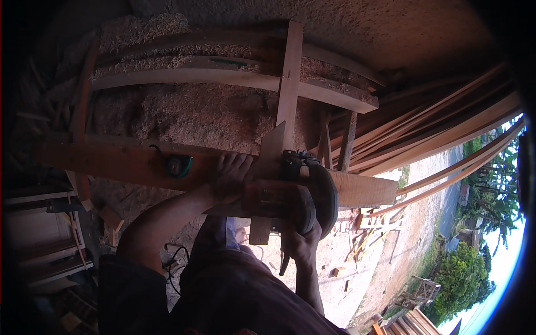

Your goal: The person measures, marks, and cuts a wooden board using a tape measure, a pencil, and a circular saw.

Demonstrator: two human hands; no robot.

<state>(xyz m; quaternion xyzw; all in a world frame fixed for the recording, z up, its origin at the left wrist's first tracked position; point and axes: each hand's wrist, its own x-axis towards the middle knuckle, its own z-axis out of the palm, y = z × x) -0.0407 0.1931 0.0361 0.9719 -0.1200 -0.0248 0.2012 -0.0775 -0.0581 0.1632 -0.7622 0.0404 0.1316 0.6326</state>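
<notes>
My right hand (303,241) is wrapped round the rear handle of a dark circular saw (325,195). The saw sits across a long plank (128,164) and a pale board (273,146) with an angled, pointed end. My left hand (233,172) lies on the wood just left of the saw, fingers stretched away from me and a little apart. Further left on the plank rests a black and green tape measure (178,166). The saw's blade and the cutting edge are hidden from view.
A pale crosspiece (289,78) runs away from me to a second beam (184,76) strewn with shavings. Long boards (435,131) are stacked at the right. A dark cable (177,268) hangs near my legs. A wooden frame (42,234) stands at the left.
</notes>
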